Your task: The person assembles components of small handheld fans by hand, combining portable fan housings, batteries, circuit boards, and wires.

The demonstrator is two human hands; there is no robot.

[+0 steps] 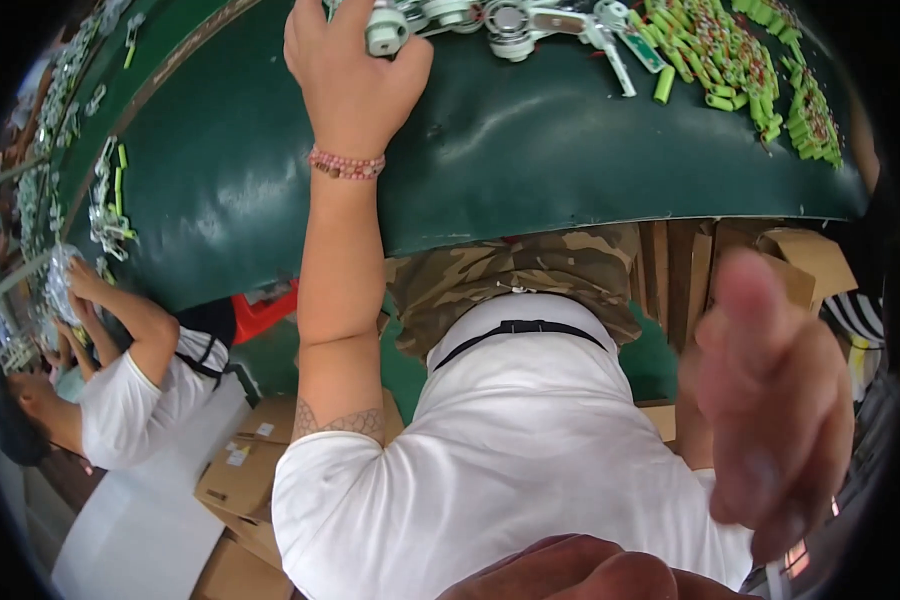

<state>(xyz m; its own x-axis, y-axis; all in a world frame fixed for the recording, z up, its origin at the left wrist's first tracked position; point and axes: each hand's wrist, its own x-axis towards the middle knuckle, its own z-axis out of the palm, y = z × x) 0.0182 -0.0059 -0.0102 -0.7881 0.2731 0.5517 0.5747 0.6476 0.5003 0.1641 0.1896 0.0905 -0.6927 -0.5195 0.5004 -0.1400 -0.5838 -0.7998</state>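
The left hand (358,75) is at the upper edge of the view, over the green-covered bench (530,140). A pale white-green plastic part with a rounded end (386,34) sits between its thumb and forefinger; the fingertips are partly out of frame, so whether they are clamped cannot be told. The right hand (775,400) is blurred, close to the camera and well apart from the part; its grip cannot be told. The left hand is the nearer. Right of the part lies a white plastic assembly with a round housing (510,30), its long axis running roughly left to right, toward green cylindrical cells (715,55).
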